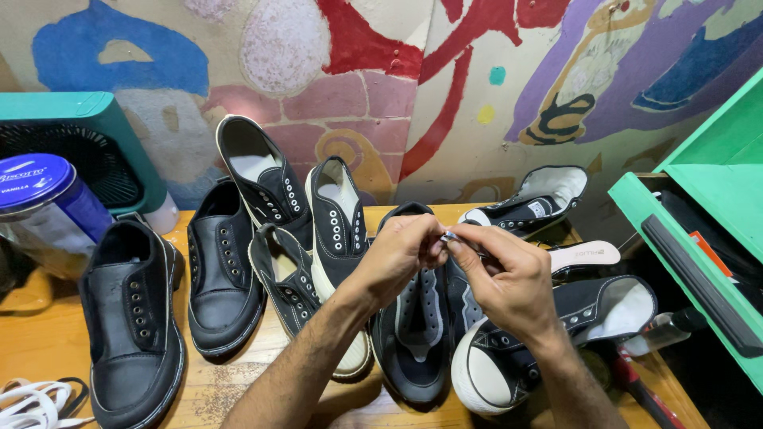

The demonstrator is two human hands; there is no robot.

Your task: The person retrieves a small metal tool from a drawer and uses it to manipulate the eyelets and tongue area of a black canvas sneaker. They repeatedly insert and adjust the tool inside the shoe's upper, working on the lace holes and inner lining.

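Two bare forearms reach forward; left hand (397, 254) and right hand (505, 278) meet, fingertips pinched together.

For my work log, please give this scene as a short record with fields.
Place: wooden table before a painted wall
Left hand: pinches a small item at its fingertips, too small to identify
Right hand: pinches the same item
Below the hands: black sneaker without laces
Left side: black leather shoes, white laces
Right side: green drawer

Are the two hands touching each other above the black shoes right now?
Touching. The head view shows the left hand and right hand meeting at their fingertips, pinching a small shiny object between them, with no gap visible above the black shoe.
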